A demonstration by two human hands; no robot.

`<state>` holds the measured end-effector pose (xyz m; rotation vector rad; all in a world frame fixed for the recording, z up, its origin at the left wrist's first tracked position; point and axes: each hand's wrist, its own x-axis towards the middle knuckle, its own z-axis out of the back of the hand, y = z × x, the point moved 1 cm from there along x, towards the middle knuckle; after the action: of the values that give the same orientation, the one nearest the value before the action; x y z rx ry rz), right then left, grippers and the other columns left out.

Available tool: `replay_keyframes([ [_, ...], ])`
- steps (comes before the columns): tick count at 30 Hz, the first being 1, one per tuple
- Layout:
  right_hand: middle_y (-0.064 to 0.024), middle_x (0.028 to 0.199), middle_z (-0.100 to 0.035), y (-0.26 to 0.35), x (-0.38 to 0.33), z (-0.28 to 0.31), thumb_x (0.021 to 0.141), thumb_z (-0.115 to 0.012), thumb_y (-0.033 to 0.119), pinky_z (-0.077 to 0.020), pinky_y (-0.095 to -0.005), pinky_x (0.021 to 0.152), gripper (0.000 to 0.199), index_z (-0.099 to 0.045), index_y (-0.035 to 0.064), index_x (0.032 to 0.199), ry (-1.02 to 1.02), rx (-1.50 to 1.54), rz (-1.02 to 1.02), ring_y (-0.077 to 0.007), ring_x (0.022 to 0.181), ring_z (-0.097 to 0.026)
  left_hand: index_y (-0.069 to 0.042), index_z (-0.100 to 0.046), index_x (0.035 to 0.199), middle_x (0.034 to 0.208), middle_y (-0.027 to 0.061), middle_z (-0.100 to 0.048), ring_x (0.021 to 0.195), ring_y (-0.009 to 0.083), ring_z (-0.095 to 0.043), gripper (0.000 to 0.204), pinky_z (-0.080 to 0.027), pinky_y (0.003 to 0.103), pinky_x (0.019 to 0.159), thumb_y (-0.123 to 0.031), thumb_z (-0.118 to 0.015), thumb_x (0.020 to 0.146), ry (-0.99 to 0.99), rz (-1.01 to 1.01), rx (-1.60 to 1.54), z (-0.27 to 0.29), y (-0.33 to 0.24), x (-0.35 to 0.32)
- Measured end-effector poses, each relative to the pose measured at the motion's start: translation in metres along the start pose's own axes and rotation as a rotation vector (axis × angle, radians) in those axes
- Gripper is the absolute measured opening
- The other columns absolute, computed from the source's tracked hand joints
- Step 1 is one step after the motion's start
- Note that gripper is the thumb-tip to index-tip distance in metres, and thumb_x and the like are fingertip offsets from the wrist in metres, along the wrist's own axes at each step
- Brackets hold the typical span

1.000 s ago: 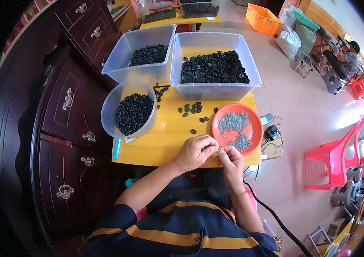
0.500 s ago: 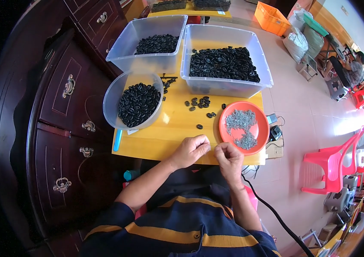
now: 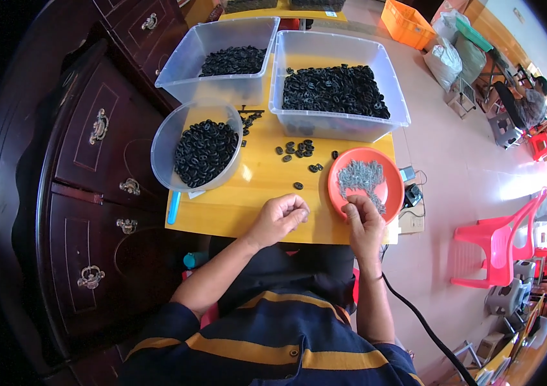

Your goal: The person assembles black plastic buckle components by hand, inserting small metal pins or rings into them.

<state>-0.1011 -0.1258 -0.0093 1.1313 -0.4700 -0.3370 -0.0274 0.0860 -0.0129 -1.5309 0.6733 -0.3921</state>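
Observation:
My left hand (image 3: 280, 220) is closed above the front edge of the yellow table, thumb pressed to the curled fingers; whatever it may hold is hidden. Over the near rim of a round orange-red plate (image 3: 333, 204), my right hand (image 3: 366, 225) has thumb and forefinger together in a pinch, and anything between them is too small to make out. Small silvery metal pieces (image 3: 360, 175) lie heaped in that plate. Several loose black oval rings (image 3: 299, 148) are scattered beyond my hands, with a single black ring (image 3: 298, 186) closer to my left hand.
A round clear tub (image 3: 161, 154) of black rings stands at the left. Behind it are two rectangular clear bins, the left bin (image 3: 183, 61) and the right bin (image 3: 331, 128). Dark wooden cabinets (image 3: 87, 167) border the left; a pink chair (image 3: 499, 248) stands right.
My right hand has moved right, away from my left hand, to the near edge of the plate, covering part of the metal pieces. My left hand has shifted slightly left.

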Motion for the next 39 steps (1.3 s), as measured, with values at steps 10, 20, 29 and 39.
replay_keyframes([
  [10, -0.0046, 0.100, -0.070, 0.009, -0.024, -0.019, 0.100, -0.061, 0.002, -0.0503, -0.0217, 0.076, 0.016, -0.060, 0.0010, 0.116, 0.262, 0.717, -0.346, -0.0081, 0.090, -0.065, -0.002, -0.063, 0.099, 0.082, -0.0041, -0.058, 0.069, 0.0024, -0.049, 0.009, -0.043, 0.020, 0.062, -0.010, -0.061, 0.101, -0.120, -0.179, 0.121, -0.013, -0.010, 0.006],
  [20, -0.0045, 0.099, -0.070, 0.006, -0.032, -0.024, 0.098, -0.065, 0.001, -0.0529, -0.0228, 0.078, 0.017, -0.061, 0.0006, 0.114, 0.269, 0.770, -0.357, -0.0091, 0.091, -0.067, 0.002, -0.063, 0.093, 0.083, 0.0063, -0.066, 0.074, 0.0091, -0.063, 0.005, -0.052, 0.027, 0.066, -0.002, -0.064, 0.095, -0.099, -0.262, 0.261, -0.024, -0.026, 0.009],
  [29, -0.0007, 0.092, -0.070, 0.004, -0.031, -0.026, 0.096, -0.067, 0.001, -0.0511, -0.0208, 0.074, 0.012, -0.066, -0.0003, 0.108, 0.241, 0.691, -0.316, -0.0055, 0.084, -0.064, 0.002, -0.064, 0.090, 0.078, 0.0079, -0.067, 0.068, 0.0119, -0.063, 0.006, -0.051, 0.029, 0.062, -0.003, -0.065, 0.093, -0.097, -0.238, 0.354, -0.025, -0.031, 0.009],
  [39, 0.0058, 0.081, -0.066, -0.008, -0.041, -0.032, 0.092, -0.074, 0.006, -0.0474, -0.0190, 0.066, 0.013, -0.070, 0.0005, 0.103, 0.174, 0.414, -0.214, -0.0015, 0.072, -0.057, 0.001, -0.068, 0.094, 0.077, -0.0009, -0.064, 0.065, 0.0046, -0.056, 0.004, -0.048, 0.023, 0.061, -0.003, -0.067, 0.091, -0.043, -0.167, 0.441, -0.020, -0.020, 0.007],
])
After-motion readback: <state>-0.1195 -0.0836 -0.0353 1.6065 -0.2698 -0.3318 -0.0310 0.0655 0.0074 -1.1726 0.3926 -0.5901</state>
